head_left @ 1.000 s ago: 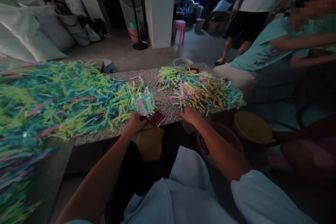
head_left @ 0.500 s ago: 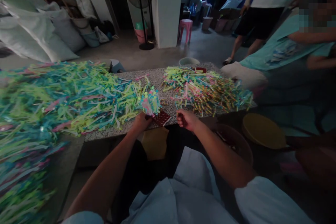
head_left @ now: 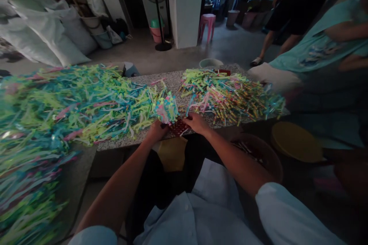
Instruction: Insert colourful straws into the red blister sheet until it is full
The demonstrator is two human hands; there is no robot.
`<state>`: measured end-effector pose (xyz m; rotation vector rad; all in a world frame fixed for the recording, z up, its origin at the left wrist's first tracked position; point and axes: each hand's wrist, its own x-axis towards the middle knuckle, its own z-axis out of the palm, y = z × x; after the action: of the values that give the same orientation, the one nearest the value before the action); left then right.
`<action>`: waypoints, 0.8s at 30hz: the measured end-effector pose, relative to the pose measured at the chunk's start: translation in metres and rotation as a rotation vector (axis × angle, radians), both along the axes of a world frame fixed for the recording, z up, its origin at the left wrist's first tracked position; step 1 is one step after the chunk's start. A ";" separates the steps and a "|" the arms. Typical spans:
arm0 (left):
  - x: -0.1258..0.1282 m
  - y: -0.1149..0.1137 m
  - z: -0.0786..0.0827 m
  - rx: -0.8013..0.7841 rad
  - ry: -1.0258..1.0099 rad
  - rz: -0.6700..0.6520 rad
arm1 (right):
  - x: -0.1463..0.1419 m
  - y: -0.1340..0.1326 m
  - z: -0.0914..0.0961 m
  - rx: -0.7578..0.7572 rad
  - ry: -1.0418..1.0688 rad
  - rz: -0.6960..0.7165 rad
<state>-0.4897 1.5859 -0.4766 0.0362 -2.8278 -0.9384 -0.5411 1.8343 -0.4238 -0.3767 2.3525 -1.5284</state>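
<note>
My left hand (head_left: 157, 130) is closed on the base of a red perforated board (head_left: 178, 126) at the near edge of a speckled stone table (head_left: 172, 81). A bunch of pastel sticks (head_left: 167, 108) stands upright in that board. My right hand (head_left: 196, 123) is pinched over the board's right side; what it holds is too small to make out. A heap of loose coloured strips (head_left: 77, 101) lies left of the board. A pile of rolled coloured sticks (head_left: 232, 96) lies to the right.
A person in a teal shirt (head_left: 313, 46) sits at the table's right end. Another person's legs (head_left: 273, 40) stand behind. A brown basin (head_left: 258, 153) and a yellow lid (head_left: 296, 141) sit low on the right. White sacks (head_left: 48, 34), a fan stand (head_left: 161, 19) and a pink stool (head_left: 207, 25) are beyond.
My right hand left the stick pile, drew back closed, then moved left onto the red board. My left hand stayed on the board.
</note>
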 end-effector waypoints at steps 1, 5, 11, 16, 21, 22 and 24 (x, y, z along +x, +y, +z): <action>0.000 0.000 0.000 0.000 0.006 -0.001 | -0.002 -0.004 0.000 0.106 0.069 0.028; 0.002 0.002 0.001 0.007 -0.006 0.011 | -0.008 -0.015 0.000 0.413 0.305 0.158; 0.001 0.003 0.001 -0.003 -0.015 0.022 | -0.012 -0.016 0.004 0.650 0.426 0.349; 0.000 0.002 -0.001 -0.019 0.006 -0.010 | -0.013 -0.022 0.013 0.739 0.421 0.388; 0.001 0.005 0.004 -0.004 -0.014 0.005 | -0.024 -0.020 0.016 0.695 0.422 0.448; 0.001 0.005 0.005 0.003 -0.019 0.011 | -0.027 -0.019 0.016 0.697 0.426 0.468; 0.002 0.006 0.007 0.022 -0.029 0.020 | -0.033 -0.017 0.015 0.717 0.441 0.496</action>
<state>-0.4882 1.5915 -0.4699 0.0806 -2.8377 -0.9727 -0.5740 1.8169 -0.4088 -1.0766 2.6368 -0.3578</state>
